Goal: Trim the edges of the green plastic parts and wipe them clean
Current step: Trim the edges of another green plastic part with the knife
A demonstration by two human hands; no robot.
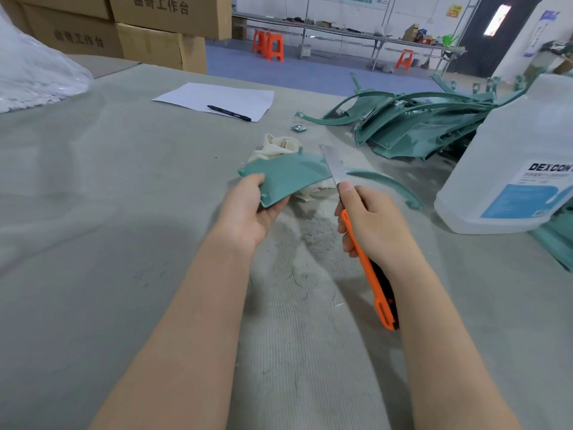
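Holding a flat green panel (285, 176) up over the table (93, 212) with the left hand (248, 209), thumb pressed on the near left corner and fingers curled underneath. Gripping a knife (366, 265) with an orange handle in the right hand (369, 225), fingers wrapped round the handle and thumb laid along the top. Pointing the bare blade (333, 167) up and away, right at the panel's right edge and seemingly touching it

Wedge-shaped, that panel, smooth and matt, with small holes near the corners and a short peg on the far edge

Just behind and under the panel, a crumpled cream cloth (279, 147). Just right of the blade, lying flat, a thin curved green strip (387, 184). On the grey ribbed cover between the forearms, pale dust and shavings (310, 237)

Far right, heaped together, a pile of green parts (418, 128). At the right edge, standing upright, a big clear jug (521, 156) with a blue and white label. Far middle, a white sheet of paper (217, 99) with a black pen (229, 113) on it. Far left, a plastic bag (34, 76) and stacked cardboard boxes (155, 26)

Beyond the table, a blue floor, orange stools (268, 45) and a long workbench (341, 31) along a white wall
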